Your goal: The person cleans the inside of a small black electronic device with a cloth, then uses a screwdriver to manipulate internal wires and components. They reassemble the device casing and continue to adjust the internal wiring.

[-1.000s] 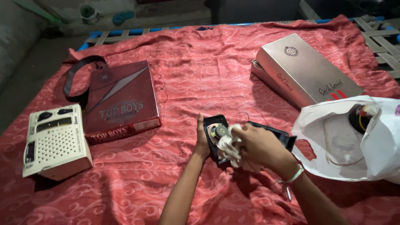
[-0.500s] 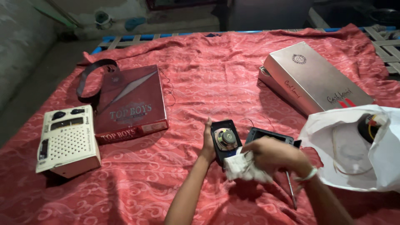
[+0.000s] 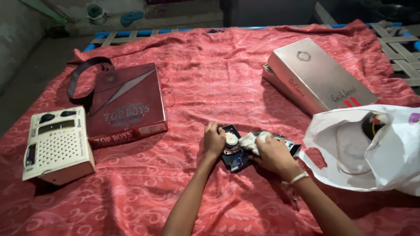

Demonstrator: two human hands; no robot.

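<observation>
- Hands at centre of red cloth (image 3: 210, 87): left hand (image 3: 214, 140) grips left edge of small black device (image 3: 236, 150), fingers curled over it, w/ a round metal part (image 3: 231, 141) showing on top.
- Right hand (image 3: 272, 154) clenched on white rag (image 3: 250, 142), pressing it onto the device's right half.
- Device lies flat on cloth, between both hands, approx. mid-bed.
- Nearby: white radio (image 3: 57, 146) far left; red box (image 3: 124, 105) w/ black strap (image 3: 83, 74) beside it; silver box (image 3: 319, 74) upper right; white bag (image 3: 372, 148) just right of right hand.
- Risks (judgement): soft cloth gives under pressure, so device could tilt or slide out of left grip; rag may snag on the metal part & tug it; dim light may hide missed spots.
</observation>
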